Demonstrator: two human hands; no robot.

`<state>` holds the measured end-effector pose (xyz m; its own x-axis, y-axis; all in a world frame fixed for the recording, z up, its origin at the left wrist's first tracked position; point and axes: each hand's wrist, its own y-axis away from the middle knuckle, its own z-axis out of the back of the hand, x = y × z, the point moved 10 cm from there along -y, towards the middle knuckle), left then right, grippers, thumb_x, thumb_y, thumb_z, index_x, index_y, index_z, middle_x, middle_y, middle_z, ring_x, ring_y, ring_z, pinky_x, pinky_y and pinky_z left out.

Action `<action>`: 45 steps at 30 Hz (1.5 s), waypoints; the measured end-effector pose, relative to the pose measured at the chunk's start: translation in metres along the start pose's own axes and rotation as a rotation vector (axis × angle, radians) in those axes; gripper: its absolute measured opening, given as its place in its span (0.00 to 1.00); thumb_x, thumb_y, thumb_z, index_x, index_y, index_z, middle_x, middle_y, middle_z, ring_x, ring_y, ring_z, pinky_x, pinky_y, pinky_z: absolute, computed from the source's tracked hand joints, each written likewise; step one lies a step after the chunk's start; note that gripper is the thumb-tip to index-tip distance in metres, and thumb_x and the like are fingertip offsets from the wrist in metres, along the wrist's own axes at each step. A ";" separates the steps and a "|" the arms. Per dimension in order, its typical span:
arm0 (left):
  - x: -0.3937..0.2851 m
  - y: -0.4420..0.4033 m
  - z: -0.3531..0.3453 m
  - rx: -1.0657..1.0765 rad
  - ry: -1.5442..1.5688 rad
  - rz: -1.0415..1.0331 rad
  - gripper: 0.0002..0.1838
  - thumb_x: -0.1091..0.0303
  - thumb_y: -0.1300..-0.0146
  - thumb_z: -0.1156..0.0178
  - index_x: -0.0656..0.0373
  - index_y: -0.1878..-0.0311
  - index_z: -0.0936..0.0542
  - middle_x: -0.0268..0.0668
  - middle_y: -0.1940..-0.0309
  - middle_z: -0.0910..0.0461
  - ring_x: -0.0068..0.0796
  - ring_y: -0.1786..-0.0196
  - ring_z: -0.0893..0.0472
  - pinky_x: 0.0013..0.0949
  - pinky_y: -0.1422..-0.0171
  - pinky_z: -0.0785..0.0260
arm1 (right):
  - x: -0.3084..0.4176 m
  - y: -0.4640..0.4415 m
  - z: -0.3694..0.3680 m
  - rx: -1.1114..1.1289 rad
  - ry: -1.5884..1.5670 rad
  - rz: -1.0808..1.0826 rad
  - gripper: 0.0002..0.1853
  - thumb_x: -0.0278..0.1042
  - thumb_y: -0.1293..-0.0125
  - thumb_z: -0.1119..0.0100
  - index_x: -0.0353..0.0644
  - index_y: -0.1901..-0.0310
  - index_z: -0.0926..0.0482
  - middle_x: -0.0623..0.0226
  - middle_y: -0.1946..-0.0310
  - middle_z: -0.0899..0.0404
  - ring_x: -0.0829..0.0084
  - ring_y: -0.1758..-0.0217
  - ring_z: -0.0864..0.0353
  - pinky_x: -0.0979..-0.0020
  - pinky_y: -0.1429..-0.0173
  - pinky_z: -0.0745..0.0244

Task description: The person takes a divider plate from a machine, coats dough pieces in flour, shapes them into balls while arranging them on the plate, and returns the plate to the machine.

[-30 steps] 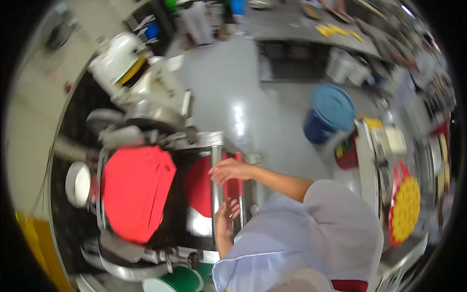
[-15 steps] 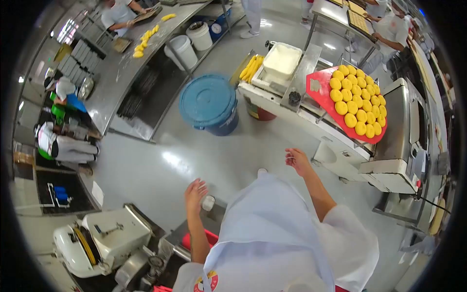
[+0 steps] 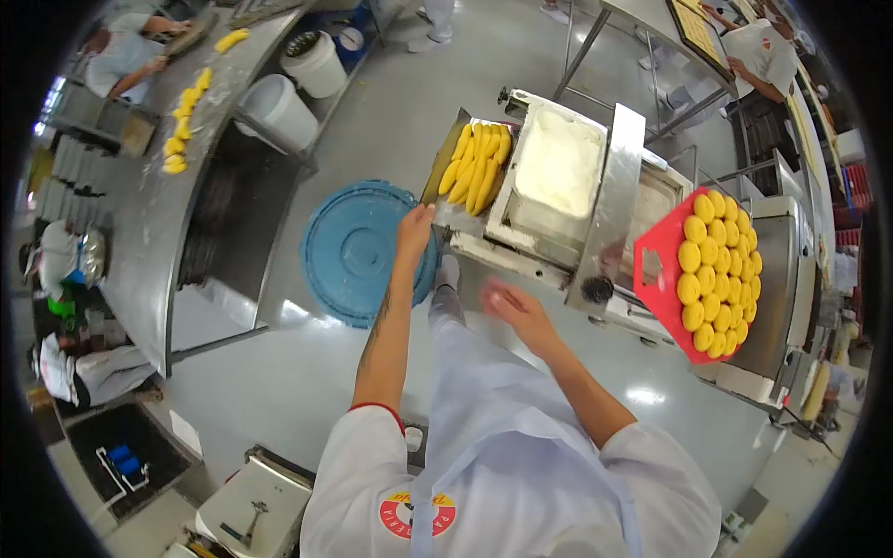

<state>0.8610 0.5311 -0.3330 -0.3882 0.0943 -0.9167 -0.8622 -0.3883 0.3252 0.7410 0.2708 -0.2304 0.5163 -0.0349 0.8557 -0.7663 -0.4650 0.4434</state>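
left hand (image 3: pixel 415 232) has just swung over to the tray (image 3: pixel 443 166)'s near left corner, so the yellow rolls (image 3: pixel 480 169) on it are within reach, but can't tell if its fingers grip, and the right hand (image 3: pixel 517 312)'s too blurred to call

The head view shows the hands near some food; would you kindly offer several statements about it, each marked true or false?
1. The blue lid is square. False: it is round.
2. The red board bears round yellow pieces. True.
3. The right hand grips that board. False: it is apart from it.
4. The left hand looks nearer the long yellow pieces than the right hand does. True.
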 end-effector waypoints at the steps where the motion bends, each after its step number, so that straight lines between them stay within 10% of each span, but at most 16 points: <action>1: 0.010 -0.044 -0.017 0.067 -0.023 0.034 0.30 0.49 0.31 0.40 0.71 0.42 0.21 0.50 0.50 0.16 0.40 0.50 0.17 0.37 0.43 0.26 | 0.003 -0.050 -0.004 -0.091 -0.010 0.036 0.29 0.38 0.24 0.45 0.33 0.28 0.36 0.54 0.36 0.26 0.66 0.34 0.25 0.68 0.29 0.32; 6: 0.067 -0.161 -0.089 0.180 -0.382 0.193 0.29 0.49 0.30 0.44 0.67 0.41 0.21 0.57 0.46 0.19 0.54 0.41 0.21 0.45 0.36 0.30 | -0.022 -0.240 0.013 -0.591 0.361 -0.037 0.38 0.45 0.27 0.43 0.31 0.25 0.44 0.48 0.26 0.39 0.58 0.23 0.39 0.65 0.23 0.44; 9: 0.124 -0.195 -0.119 -0.141 -0.420 -0.007 0.29 0.48 0.31 0.45 0.64 0.39 0.22 0.58 0.41 0.23 0.57 0.37 0.26 0.51 0.33 0.34 | -0.061 -0.285 0.058 -0.937 0.419 -0.235 0.42 0.49 0.29 0.42 0.32 0.24 0.48 0.44 0.27 0.39 0.55 0.23 0.40 0.63 0.23 0.44; 17: 0.123 -0.199 -0.132 0.151 -0.586 0.513 0.37 0.42 0.41 0.40 0.67 0.40 0.24 0.59 0.44 0.24 0.57 0.39 0.26 0.54 0.34 0.34 | -0.116 -0.309 0.112 -1.420 -0.091 -0.380 0.51 0.57 0.41 0.28 0.32 0.27 0.42 0.50 0.29 0.36 0.58 0.25 0.38 0.61 0.24 0.43; 21: 0.109 -0.203 -0.139 0.223 -0.527 0.316 0.32 0.49 0.41 0.38 0.69 0.43 0.23 0.53 0.50 0.20 0.49 0.46 0.21 0.45 0.39 0.30 | -0.122 -0.332 0.112 -1.150 -0.399 -0.344 0.43 0.51 0.39 0.27 0.34 0.30 0.35 0.57 0.33 0.30 0.64 0.30 0.32 0.63 0.28 0.39; 25: 0.139 -0.189 -0.146 0.239 0.254 0.792 0.31 0.52 0.38 0.35 0.67 0.40 0.23 0.42 0.53 0.17 0.31 0.52 0.18 0.33 0.52 0.26 | -0.102 -0.349 0.102 -1.041 -0.311 -0.185 0.36 0.43 0.39 0.26 0.35 0.34 0.30 0.62 0.39 0.23 0.68 0.38 0.25 0.67 0.34 0.33; 31: 0.093 -0.178 -0.148 0.535 0.452 0.949 0.32 0.54 0.37 0.29 0.65 0.37 0.25 0.40 0.46 0.18 0.32 0.47 0.18 0.36 0.45 0.24 | -0.050 -0.346 0.105 -1.090 0.113 -0.262 0.27 0.37 0.40 0.27 0.34 0.43 0.24 0.61 0.49 0.17 0.68 0.49 0.17 0.69 0.46 0.24; 34: 0.048 -0.182 -0.145 0.627 0.722 0.683 0.27 0.68 0.36 0.30 0.64 0.36 0.26 0.41 0.44 0.19 0.33 0.45 0.18 0.38 0.42 0.24 | -0.017 -0.317 0.104 -1.039 0.235 -0.322 0.25 0.35 0.40 0.27 0.34 0.45 0.24 0.60 0.51 0.17 0.69 0.51 0.17 0.69 0.47 0.23; 45: -0.023 -0.147 -0.103 0.500 0.246 0.393 0.21 0.77 0.40 0.36 0.66 0.43 0.26 0.41 0.55 0.18 0.33 0.58 0.15 0.35 0.59 0.20 | 0.026 -0.281 0.094 -0.924 -0.175 -0.014 0.25 0.29 0.45 0.29 0.35 0.46 0.25 0.58 0.56 0.18 0.67 0.56 0.18 0.65 0.52 0.22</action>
<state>1.0306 0.4916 -0.3839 -0.6691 -0.2018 -0.7152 -0.7419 0.1246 0.6589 1.0060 0.3174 -0.3584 0.5203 -0.2018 0.8298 -0.7206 0.4177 0.5535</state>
